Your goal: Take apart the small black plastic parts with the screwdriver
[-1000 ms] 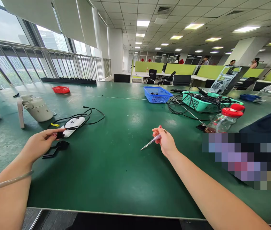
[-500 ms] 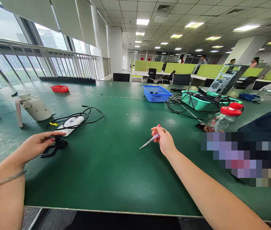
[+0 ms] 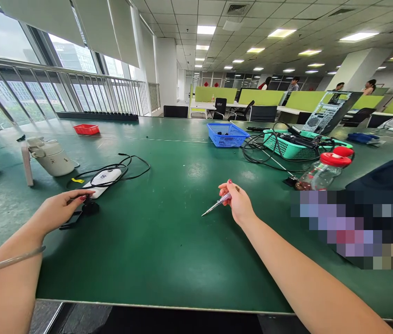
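Head view: my left hand (image 3: 56, 209) has thumb and forefinger tips drawn close together over a small black part (image 3: 91, 208) — whether they pinch it or only touch it, I cannot tell. The rest of my left fingers curl behind, probably to leave the tips free for something so little. The part sits low at the table, just beside an angular black frame (image 3: 67, 227), which my hand partly hides.

My right hand (image 3: 240, 202) pinches the clear handle of a slim screwdriver (image 3: 221, 200), thumb on top and fingers curled under. Its blade points left and down, angled much as a pen would be; I take that as a grip for control rather than force. I can't see whether the tip meets the green tabletop (image 3: 168, 241).

Past my left fingertips lies a white device (image 3: 108, 176) with a black cable (image 3: 141, 158) looped over it, perhaps so the slack stays gathered. Further out is an off-white lidded cup (image 3: 53, 157). Ahead, a blue basket (image 3: 227, 142) holds small black pieces, its walls likely there to stop them straying — and a teal basket (image 3: 280, 146) holds a tangle of black cables, some spilling over its side.
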A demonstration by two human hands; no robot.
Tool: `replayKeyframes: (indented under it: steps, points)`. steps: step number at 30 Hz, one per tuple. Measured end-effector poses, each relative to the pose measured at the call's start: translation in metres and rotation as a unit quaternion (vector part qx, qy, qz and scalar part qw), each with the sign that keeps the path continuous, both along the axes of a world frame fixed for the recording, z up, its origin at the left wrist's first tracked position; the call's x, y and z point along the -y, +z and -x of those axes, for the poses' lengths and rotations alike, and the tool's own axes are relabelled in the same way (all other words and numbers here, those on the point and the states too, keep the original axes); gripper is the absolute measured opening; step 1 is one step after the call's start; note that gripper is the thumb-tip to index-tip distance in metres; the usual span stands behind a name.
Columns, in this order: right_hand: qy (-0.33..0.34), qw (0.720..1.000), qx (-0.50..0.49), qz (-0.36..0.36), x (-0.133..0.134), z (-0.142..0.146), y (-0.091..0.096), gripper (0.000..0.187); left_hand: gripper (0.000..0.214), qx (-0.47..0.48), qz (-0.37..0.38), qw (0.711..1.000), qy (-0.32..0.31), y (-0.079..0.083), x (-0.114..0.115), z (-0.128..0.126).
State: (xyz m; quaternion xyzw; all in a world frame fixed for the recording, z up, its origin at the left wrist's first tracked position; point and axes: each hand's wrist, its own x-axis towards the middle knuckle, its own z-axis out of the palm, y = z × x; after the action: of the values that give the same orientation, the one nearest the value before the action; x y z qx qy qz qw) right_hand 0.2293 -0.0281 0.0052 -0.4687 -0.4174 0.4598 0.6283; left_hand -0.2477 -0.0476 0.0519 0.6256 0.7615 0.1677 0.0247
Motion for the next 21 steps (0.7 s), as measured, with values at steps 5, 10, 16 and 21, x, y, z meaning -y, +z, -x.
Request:
replayKeyframes:
  steps: [5, 10, 16, 21]
  points:
    - [-0.003, 1.0, -0.005, 0.002, 0.001, 0.001, 0.002, 0.063, 0.061, -0.084, 0.026, 0.995, 0.055, 0.005, -0.001, -0.01]
    - [-0.003, 1.0, 0.0, 0.004, 0.0, 0.001, 0.001, 0.062, 0.067, -0.119, 0.054, 0.985, 0.113, 0.008, -0.002, -0.023]
    - [-0.002, 1.0, 0.008, 0.001, 0.001, 0.001, 0.001, 0.061, 0.067, -0.102, 0.106, 0.98, 0.132, 0.009, 0.001, -0.041]
    - [-0.002, 1.0, 0.003, -0.001, -0.002, 0.002, -0.002, 0.063, 0.065, -0.123, 0.113, 0.978, 0.122, 0.006, 0.001, -0.046]
